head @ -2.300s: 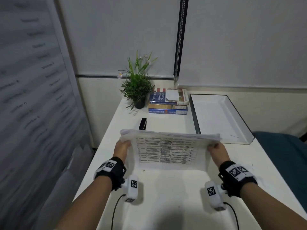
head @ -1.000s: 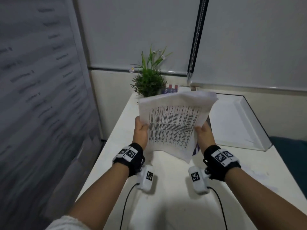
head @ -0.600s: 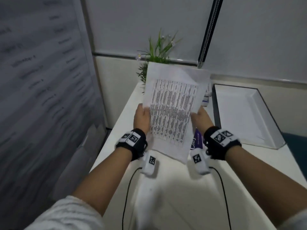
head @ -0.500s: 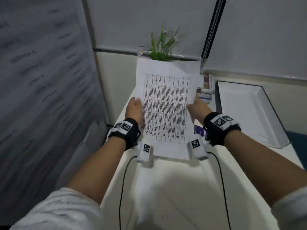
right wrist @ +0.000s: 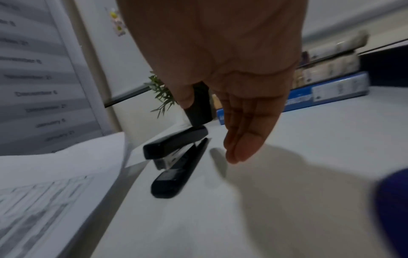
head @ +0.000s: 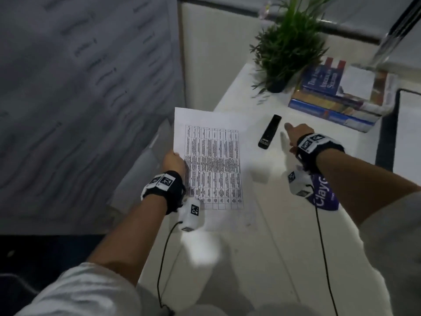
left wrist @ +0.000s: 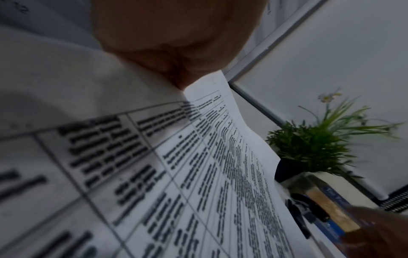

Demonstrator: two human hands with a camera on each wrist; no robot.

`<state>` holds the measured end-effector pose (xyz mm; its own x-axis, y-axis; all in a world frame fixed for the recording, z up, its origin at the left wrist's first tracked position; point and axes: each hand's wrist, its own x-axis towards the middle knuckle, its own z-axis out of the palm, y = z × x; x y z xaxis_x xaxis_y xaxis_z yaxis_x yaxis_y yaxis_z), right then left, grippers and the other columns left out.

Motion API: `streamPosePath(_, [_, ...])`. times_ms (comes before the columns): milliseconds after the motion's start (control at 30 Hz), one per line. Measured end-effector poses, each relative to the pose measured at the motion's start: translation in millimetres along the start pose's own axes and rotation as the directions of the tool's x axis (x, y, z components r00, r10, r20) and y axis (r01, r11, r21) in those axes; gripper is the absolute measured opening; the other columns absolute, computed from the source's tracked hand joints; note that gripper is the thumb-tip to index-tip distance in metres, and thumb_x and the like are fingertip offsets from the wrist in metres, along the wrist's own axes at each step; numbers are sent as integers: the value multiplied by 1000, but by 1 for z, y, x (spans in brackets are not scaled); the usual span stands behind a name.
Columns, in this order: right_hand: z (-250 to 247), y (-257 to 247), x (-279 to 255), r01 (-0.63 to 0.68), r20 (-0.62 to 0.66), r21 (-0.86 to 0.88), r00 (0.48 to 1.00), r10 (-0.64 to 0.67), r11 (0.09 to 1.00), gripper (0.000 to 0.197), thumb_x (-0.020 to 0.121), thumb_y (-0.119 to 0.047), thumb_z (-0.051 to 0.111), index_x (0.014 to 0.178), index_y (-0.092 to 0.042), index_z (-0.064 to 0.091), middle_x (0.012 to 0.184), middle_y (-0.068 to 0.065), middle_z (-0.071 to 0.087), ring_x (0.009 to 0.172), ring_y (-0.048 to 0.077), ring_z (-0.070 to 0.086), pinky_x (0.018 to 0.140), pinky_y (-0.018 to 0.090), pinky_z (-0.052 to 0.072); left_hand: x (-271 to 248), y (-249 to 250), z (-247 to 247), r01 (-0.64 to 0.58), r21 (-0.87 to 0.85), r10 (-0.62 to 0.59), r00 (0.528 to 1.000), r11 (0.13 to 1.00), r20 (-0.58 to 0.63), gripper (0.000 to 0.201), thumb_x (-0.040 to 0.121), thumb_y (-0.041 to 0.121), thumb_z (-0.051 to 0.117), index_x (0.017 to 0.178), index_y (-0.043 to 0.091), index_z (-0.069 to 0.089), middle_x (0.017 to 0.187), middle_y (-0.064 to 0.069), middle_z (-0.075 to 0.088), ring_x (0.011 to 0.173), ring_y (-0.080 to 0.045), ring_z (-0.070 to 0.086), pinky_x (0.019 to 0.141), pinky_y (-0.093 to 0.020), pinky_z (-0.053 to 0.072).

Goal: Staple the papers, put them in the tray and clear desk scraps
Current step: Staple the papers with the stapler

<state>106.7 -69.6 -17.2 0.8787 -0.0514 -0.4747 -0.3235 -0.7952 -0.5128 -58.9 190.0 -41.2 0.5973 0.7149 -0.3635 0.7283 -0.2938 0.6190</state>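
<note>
The stack of papers (head: 211, 165) with a printed table lies nearly flat over the desk's left edge. My left hand (head: 174, 159) pinches its left side, with the thumb (left wrist: 176, 52) on the top sheet. A black stapler (head: 270, 134) lies on the desk just right of the papers (right wrist: 55, 174). My right hand (head: 293, 133) hovers beside the stapler (right wrist: 176, 157), open and holding nothing. Its straight fingers (right wrist: 243, 136) stay a little to the stapler's right without touching it. Only the black rim of the tray (head: 387, 137) shows at the right edge.
A purple printed scrap (head: 324, 195) lies under my right wrist. A potted plant (head: 287, 46) and a pile of books (head: 337, 99) stand at the back of the white desk (head: 262, 247). A grey partition (head: 79, 87) runs along the left side.
Both hands held the papers upright before. My right hand has let go and moved right and forward to the stapler. The left hand alone has lowered the papers towards the desk's left edge.
</note>
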Motion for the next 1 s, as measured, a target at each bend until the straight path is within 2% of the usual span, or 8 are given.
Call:
streamPosePath(133, [25,-31,14,-12,54,32,999,10,999,64,87,-48,47,129,1,51,133,21,56,122,35,54,103,41,44,11,-6,9,47,28,-47,999,998,3,36,98,11,32,123,-9,50,128,-27,56,120,-40,52,100,-39,42])
streamPosePath(267, [36,-37,22,-25,51,-56,998,28,998,63,82,-29,61,135,-1,42,141,19,44,128,34,45,105,39,38,13,0,20,24,14,-24,999,1000,22,35,98,11,32,119,-10,51,122,-29,58,114,-42,54,95,-40,44])
streamPosePath(467, [2,-12,7,-100,2,190,995,101,977,41,85,-24,53,117,2,55,72,15,57,63,28,55,72,34,45,-11,20,26,-74,-99,78,996,992,34,33,98,11,30,114,-8,52,110,-29,61,104,-40,58,76,-29,37])
streamPosePath(600, [-38,-3,-23,118,-214,399,976,-33,909,43,86,-10,53,127,2,49,111,16,59,94,26,56,80,34,46,-35,27,29,-245,-179,255,966,953,36,32,99,17,32,116,-2,52,109,-22,62,108,-38,58,90,-39,46])
streamPosePath(733, [-98,-14,-70,324,-374,632,923,-89,704,51,83,-6,60,130,2,42,103,10,53,91,22,54,84,34,48,-82,59,28,-475,-191,489,871,859,34,36,100,20,34,134,14,46,111,-23,65,104,-38,60,84,-37,47])
streamPosePath(833, [-124,-23,-110,521,-590,614,802,-94,593,52,83,-8,62,127,5,40,102,7,52,83,16,55,61,5,48,-122,76,27,-656,-158,668,744,738,32,47,100,17,33,145,31,29,77,-24,63,71,-42,57,59,-33,39])
streamPosePath(900, [-131,-27,-137,617,-681,545,721,-129,568,52,86,-16,60,129,1,36,108,6,53,92,15,53,55,-4,40,-142,83,31,-733,-168,746,665,659,23,53,99,11,33,146,34,25,105,-15,70,89,-34,63,68,-30,45])
streamPosePath(1000, [-133,-28,-168,672,-719,469,668,-194,573,50,88,-27,58,130,-7,41,120,11,60,100,15,54,76,15,43,-168,91,35,-785,-253,811,585,566,-3,56,97,2,35,145,30,31,131,18,49,117,-3,50,86,-8,36])
